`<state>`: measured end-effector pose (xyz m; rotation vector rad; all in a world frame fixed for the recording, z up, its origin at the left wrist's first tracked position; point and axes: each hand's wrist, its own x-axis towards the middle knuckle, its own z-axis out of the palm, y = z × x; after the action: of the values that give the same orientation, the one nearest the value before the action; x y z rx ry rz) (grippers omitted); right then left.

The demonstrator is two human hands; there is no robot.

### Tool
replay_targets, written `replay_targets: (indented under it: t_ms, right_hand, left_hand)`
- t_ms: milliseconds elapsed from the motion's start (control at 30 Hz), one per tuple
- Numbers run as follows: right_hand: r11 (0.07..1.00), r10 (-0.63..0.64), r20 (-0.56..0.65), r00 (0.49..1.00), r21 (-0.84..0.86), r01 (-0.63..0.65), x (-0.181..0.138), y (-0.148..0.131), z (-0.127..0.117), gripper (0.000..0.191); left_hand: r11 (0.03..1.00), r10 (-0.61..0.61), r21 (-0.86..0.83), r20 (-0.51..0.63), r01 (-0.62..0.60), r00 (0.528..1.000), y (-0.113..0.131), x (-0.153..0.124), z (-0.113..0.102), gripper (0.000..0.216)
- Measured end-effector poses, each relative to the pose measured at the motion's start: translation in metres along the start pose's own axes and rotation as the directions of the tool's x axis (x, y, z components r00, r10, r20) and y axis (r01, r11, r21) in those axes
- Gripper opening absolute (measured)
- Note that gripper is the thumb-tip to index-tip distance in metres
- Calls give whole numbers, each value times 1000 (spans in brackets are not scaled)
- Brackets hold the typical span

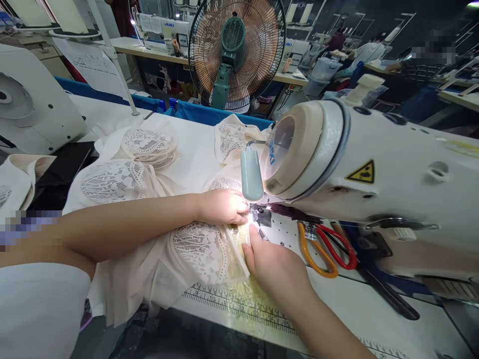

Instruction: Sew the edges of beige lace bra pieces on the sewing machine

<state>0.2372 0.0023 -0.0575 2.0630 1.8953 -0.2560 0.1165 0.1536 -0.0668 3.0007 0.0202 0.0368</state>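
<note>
A cream lace garment piece (194, 249) lies on the sewing table, its edge under the presser foot (258, 214) of a white sewing machine (374, 174). My left hand (222, 207) rests on the fabric just left of the needle, fingers curled and pressing the cloth down. My right hand (273, 264) lies flat in front of the needle, fingers stretched out and holding the fabric edge against the table. The needle area is brightly lit and partly washed out.
Orange-handled (314, 254) and red-handled scissors (337, 247) lie under the machine arm on the right. More lace pieces (123, 169) are piled at the back left. A ruler strip (239, 306) runs along the table's front edge. A standing fan (234, 50) is behind; other workers sit far back.
</note>
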Motion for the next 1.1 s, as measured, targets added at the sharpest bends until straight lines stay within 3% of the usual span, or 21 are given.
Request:
replay_targets:
  t_ms: [233, 500, 667, 733, 833, 933, 967, 1033, 1100]
  right_hand:
    - [1000, -2, 26, 1000, -21, 2, 3, -2, -2, 50]
    - [999, 25, 73, 997, 22, -27, 4, -1, -2, 57]
    - [994, -19, -40, 999, 109, 23, -6, 7, 6, 53]
    - [982, -31, -108, 994, 181, 50, -12, 13, 14, 45]
    - [953, -1, -243, 970, 293, 75, -24, 21, 29, 38]
    - [873, 108, -377, 920, 479, 94, -36, 23, 42, 39]
    - [826, 135, -403, 905, 550, 122, -40, 20, 45, 42]
    - [717, 111, -432, 895, 659, 229, -44, 12, 47, 50]
    - [614, -45, -442, 896, 695, 374, -45, -1, 45, 53]
  left_hand:
    - [958, -242, -153, 22, 243, 970, -9, 4, -2, 34]
    - [926, -298, -250, -28, 282, 954, -16, 6, -15, 22]
    - [894, -421, -229, -140, 385, 896, -3, 2, -22, 17]
    - [902, -403, -218, -121, 371, 907, 11, 0, -24, 16]
    - [955, -247, -155, 65, 254, 967, 27, -2, -22, 10]
    - [950, -168, -234, 171, 206, 971, 28, -2, -18, 5]
    - [915, -173, -341, 154, 217, 973, 25, -3, -17, 10]
    - [749, -233, -618, 91, 239, 968, 20, -3, -19, 18]
    - [537, -340, -804, 70, 255, 938, 17, -4, -20, 21]
